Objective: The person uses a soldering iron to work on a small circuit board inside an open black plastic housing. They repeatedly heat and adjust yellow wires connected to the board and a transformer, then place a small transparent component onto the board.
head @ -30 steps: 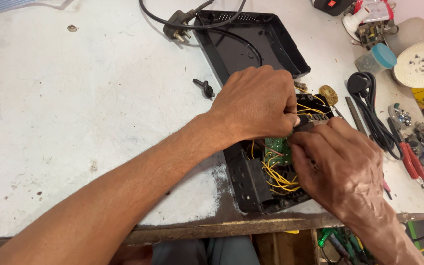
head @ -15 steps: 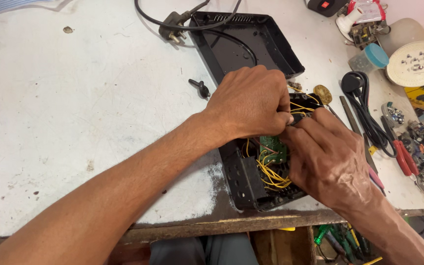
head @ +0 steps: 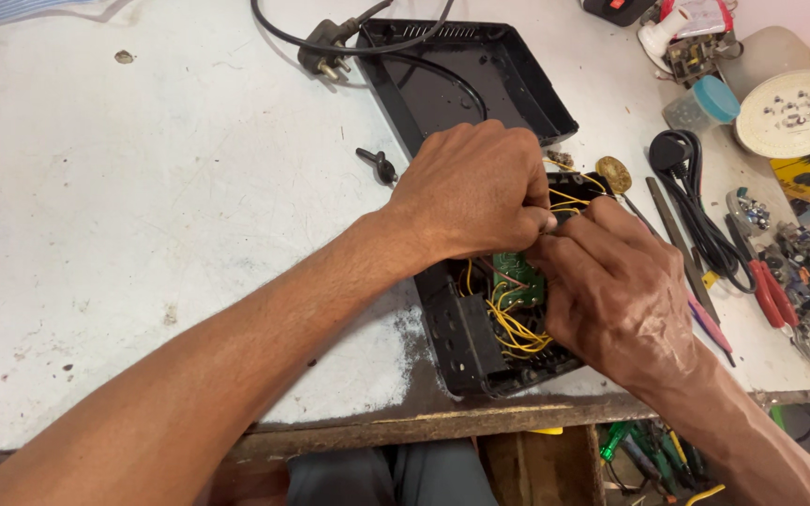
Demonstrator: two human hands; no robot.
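Now your right hand [head: 616, 295] and left hand [head: 475, 192] meet over the open black box [head: 461, 342], fingers pinched shut on yellow wires [head: 517, 333] beside a green board [head: 517, 286]. Beyond lie the lid [head: 517, 94] and a plug [head: 322, 56].

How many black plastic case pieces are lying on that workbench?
2. One empty black shell lies open at the top of the bench. The other black housing, full of yellow wires, sits at the near edge under both hands. Smaller pieces may be hidden in the clutter on the right.
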